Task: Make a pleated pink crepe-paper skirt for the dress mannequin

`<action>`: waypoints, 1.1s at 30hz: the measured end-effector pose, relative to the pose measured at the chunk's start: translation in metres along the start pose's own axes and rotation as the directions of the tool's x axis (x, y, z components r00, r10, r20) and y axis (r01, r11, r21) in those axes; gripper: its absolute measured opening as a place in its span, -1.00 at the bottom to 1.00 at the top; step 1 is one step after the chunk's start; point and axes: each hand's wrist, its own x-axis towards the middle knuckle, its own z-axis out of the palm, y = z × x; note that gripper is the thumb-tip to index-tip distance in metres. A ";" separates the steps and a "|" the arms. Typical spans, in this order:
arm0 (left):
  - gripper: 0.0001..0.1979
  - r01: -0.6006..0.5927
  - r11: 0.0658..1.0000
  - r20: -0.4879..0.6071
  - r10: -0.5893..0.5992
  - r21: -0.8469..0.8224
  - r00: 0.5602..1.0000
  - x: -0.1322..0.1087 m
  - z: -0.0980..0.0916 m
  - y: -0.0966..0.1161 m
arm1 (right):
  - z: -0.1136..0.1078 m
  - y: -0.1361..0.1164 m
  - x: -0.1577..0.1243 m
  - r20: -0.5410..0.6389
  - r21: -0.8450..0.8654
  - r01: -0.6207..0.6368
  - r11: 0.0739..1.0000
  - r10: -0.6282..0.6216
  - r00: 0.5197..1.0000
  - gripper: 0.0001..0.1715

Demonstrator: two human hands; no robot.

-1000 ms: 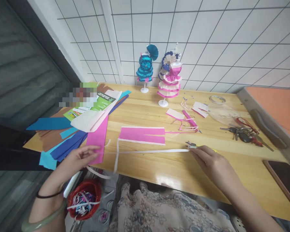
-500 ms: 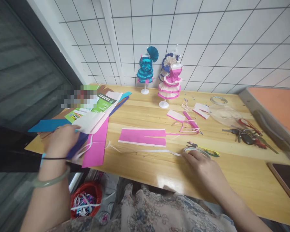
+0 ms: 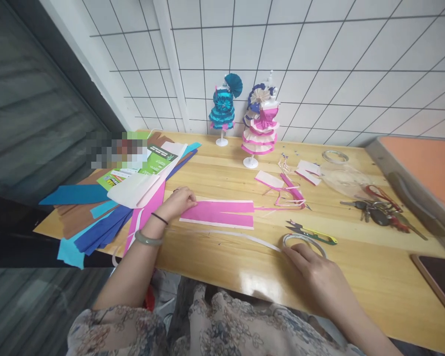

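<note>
My left hand [image 3: 181, 200] is closed, with its fingertips pinched together at the left end of a pink paper piece [image 3: 215, 212]. What those fingers hold, if anything, I cannot make out. The paper has white edges and a slit from its right end. On the right, my right hand [image 3: 315, 264] is closed on the rim of a roll of tape [image 3: 304, 236]. From the roll, a narrow white strip of tape [image 3: 244, 237] runs left across the table below the pink paper. Just behind the roll lie yellow-handled thread snips [image 3: 315, 232].
Coloured paper sheets [image 3: 79, 194] are piled on the left. Small mannequins in a pink paper dress [image 3: 261, 131] and a teal paper dress [image 3: 222, 111] stand near the wall. Paper scraps [image 3: 269, 179], keys [image 3: 378, 210] and a phone [image 3: 441, 279] lie to the right.
My left hand has moved right from the paper pile to the left end of the pink paper. The tape roll has tilted up slightly in my right hand.
</note>
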 end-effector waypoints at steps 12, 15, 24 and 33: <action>-0.61 -0.001 0.989 -0.290 0.045 0.150 0.956 0.024 -0.007 0.018 | 0.003 0.001 -0.005 -0.021 -0.009 0.043 0.999 -0.043 0.999 -0.60; -0.70 -0.098 0.980 -0.355 0.155 0.174 0.922 0.002 -0.001 0.040 | 0.000 0.001 -0.004 -0.022 -0.008 0.017 1.000 -0.017 1.000 -0.60; -0.78 -0.248 0.965 -0.139 0.257 0.084 0.956 -0.088 0.041 0.054 | 0.004 0.004 -0.012 -0.079 0.023 0.036 0.999 -0.034 0.996 -0.56; -0.78 -0.297 0.930 -0.249 0.347 0.219 0.904 -0.104 0.056 0.052 | 0.009 0.004 -0.019 -0.189 0.005 0.059 0.998 -0.057 0.980 -0.62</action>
